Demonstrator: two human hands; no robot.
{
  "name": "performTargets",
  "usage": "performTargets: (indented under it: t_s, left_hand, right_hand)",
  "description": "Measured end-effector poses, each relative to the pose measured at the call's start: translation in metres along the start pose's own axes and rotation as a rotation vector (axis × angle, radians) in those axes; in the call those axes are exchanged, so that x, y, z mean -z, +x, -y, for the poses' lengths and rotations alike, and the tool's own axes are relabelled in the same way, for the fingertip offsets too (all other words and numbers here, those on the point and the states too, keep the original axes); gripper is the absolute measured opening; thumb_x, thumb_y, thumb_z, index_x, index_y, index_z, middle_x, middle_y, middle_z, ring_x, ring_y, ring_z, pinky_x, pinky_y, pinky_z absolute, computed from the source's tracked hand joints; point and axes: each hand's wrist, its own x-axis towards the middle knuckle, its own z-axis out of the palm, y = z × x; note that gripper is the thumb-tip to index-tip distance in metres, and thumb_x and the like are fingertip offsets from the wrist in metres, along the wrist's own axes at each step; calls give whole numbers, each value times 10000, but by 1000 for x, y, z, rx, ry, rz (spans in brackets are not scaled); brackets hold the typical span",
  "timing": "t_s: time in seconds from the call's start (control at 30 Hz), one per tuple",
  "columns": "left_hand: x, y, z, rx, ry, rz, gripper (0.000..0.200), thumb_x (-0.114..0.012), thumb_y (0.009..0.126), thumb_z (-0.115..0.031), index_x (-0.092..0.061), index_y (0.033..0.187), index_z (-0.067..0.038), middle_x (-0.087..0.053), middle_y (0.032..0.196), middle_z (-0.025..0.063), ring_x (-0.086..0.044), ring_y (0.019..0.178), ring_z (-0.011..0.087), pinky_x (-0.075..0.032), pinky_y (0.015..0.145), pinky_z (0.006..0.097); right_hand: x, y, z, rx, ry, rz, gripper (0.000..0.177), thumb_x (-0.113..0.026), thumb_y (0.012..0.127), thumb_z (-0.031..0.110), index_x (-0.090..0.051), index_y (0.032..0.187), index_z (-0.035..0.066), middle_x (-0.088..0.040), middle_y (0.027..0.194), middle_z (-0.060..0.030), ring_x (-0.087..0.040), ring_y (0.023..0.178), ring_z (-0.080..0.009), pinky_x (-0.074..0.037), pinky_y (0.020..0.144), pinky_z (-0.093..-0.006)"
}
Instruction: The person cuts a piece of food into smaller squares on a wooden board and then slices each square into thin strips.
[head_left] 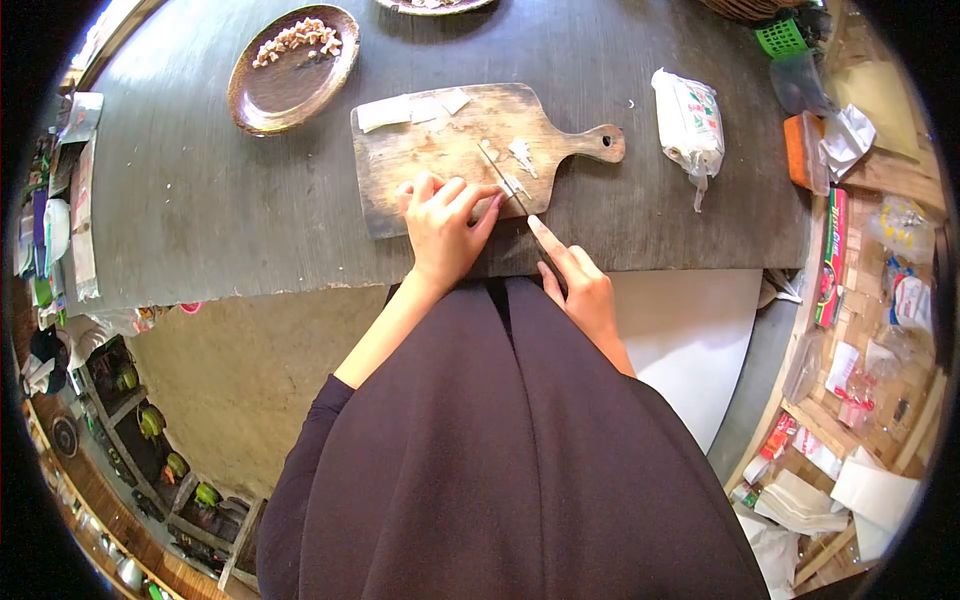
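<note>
A wooden cutting board [440, 150] with a handle lies near the table's front edge. My right hand [582, 290] grips a knife [517, 197], its index finger stretched along the top of the blade, which points away and to the left over the board. My left hand [445, 222] is closed on the board just left of the blade, thumb and fingertips together at a small white food piece [512, 186], mostly hidden. Thin white slivers [522, 156] lie right of the blade. Flat white slabs [412, 109] rest along the board's far left edge.
On the dark table [200, 210], a brown plate [290, 92] holds small chopped brownish pieces; part of another plate [435, 5] shows at the far edge. A white plastic package [690, 125] lies right of the board. An orange container [803, 152] and loose packets sit along the right side.
</note>
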Motion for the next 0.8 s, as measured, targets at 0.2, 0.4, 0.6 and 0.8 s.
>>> performTargets:
  t_s: [0.2,0.4,0.6,0.8]
  left_hand:
    - [0,2,-1,-24,-2,-32,117,-845,784,-238,-783,881,-221,-503,633,-46,-502,746,198,-339,833,400]
    - [0,3,-1,-25,-13,-33,112,-847,781,-246,-777,865,-221,-499,624,-46,-493,728,198,-336,824,397]
    - [0,3,-3,-15,4,-14,136,-843,786,-255,-788,910,-247,-510,639,-47,-518,760,197,-340,849,408]
    - [-1,2,-1,-86,78,35,168,-827,809,-255,-795,972,-286,-538,687,-46,-539,811,202,-343,861,417]
  right_hand:
    - [1,1,-7,19,-10,5,620,-698,934,142,-540,1498,343,-578,826,-89,-637,645,-320,-537,605,-446]
    - [12,-3,-4,-31,34,37,637,-704,911,46,-581,1481,303,-598,836,-108,-592,643,-265,-529,660,-388]
    - [13,-9,-12,7,22,-16,620,-704,919,97,-578,1478,332,-597,845,-85,-609,642,-295,-538,634,-409]
    - [23,-18,-19,-2,124,-8,606,-698,922,87,-591,1472,319,-604,844,-90,-613,667,-293,-533,656,-402]
